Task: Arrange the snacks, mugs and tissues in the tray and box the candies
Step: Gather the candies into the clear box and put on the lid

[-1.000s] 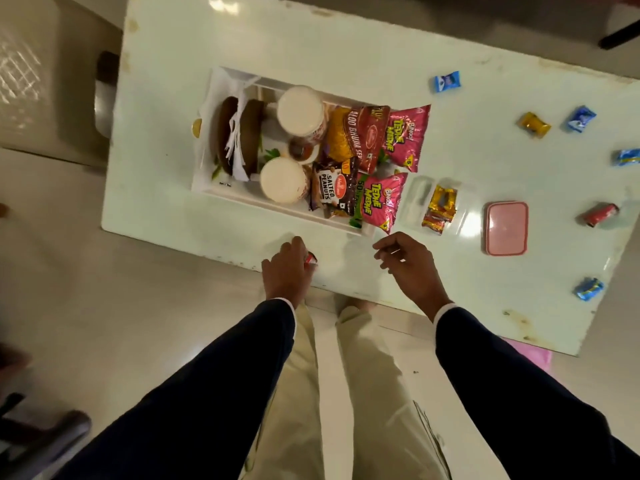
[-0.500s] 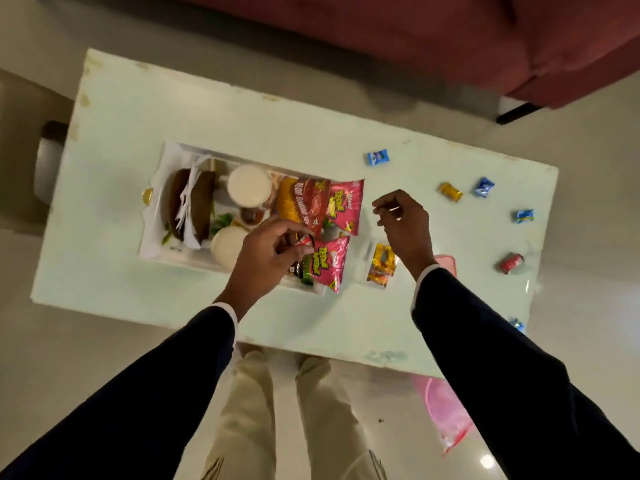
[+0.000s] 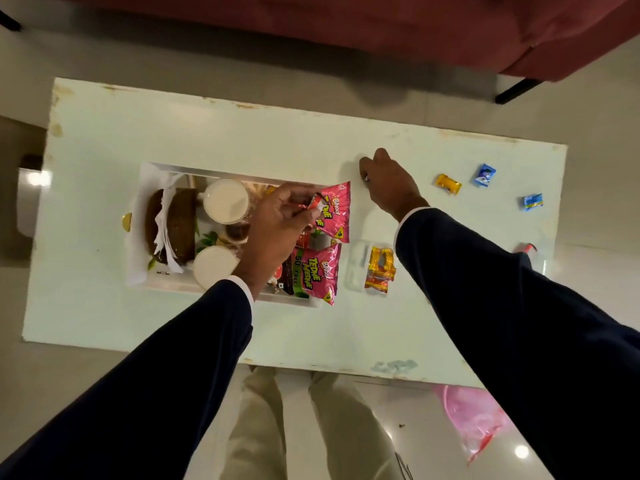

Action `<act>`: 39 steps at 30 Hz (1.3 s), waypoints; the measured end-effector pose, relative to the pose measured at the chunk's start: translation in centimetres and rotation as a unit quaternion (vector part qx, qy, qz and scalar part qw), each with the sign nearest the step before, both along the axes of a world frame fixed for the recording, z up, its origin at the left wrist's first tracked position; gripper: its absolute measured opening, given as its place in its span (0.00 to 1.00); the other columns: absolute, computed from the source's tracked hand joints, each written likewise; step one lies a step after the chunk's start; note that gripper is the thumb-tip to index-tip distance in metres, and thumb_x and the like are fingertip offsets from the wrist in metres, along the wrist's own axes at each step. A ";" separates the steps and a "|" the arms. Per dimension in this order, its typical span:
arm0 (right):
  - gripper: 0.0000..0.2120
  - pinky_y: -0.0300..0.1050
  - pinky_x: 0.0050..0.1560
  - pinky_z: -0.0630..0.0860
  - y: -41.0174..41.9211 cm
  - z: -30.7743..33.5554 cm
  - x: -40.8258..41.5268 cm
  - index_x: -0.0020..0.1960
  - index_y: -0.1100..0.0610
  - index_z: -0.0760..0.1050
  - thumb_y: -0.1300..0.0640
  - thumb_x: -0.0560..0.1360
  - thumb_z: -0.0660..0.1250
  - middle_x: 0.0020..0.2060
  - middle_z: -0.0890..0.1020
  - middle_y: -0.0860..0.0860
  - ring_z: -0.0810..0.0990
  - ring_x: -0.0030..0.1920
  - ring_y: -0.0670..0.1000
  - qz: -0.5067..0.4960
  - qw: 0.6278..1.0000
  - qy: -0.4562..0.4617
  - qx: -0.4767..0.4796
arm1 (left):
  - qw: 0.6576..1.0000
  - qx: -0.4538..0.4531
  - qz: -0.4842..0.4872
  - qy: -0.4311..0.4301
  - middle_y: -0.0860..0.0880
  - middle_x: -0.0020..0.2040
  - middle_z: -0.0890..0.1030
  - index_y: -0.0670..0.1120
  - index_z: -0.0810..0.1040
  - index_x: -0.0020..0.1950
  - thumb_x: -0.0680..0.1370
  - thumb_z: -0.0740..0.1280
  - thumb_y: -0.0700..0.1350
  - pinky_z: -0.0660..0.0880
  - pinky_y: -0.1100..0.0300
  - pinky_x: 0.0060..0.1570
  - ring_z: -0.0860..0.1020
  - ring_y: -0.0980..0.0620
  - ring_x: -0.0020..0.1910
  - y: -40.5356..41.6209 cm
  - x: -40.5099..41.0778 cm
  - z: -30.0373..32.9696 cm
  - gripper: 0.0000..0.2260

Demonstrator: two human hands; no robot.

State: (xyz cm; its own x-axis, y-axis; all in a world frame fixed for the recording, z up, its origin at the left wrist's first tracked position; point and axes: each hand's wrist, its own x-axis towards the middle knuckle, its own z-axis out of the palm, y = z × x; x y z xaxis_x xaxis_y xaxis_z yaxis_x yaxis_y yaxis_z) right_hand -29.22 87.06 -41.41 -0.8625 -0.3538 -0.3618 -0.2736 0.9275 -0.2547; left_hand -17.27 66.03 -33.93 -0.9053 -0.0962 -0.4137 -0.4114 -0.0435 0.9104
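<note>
Left hand (image 3: 277,223) pinches a red candy (image 3: 316,203) over the tray (image 3: 149,174), carrying it boxward (probably); right hand (image 3: 389,185), at two o'clock, closes on a small candy.

2 mugs (image 3: 225,205), 2 pink snack pkts (image 3: 334,214), 4 loose candies (image 3: 448,183), 1 tray (image 3: 152,171).

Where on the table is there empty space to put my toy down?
The pale rectangular table is bare along its far edge behind the white tray, along the near edge in front of it, and at the left end. The tray is packed, and small wrapped candies such as the yellow one dot the right end.
</note>
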 end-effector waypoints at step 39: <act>0.18 0.52 0.52 0.78 29.5 2.6 28.5 0.59 0.55 0.74 0.47 0.74 0.72 0.56 0.73 0.55 0.77 0.54 0.58 -0.598 0.794 0.051 -0.100 | 0.887 -0.256 -0.371 0.103 0.45 0.56 0.78 0.45 0.76 0.60 0.76 0.65 0.33 0.74 0.62 0.50 0.78 0.53 0.45 26.2 3.5 -3.7 0.14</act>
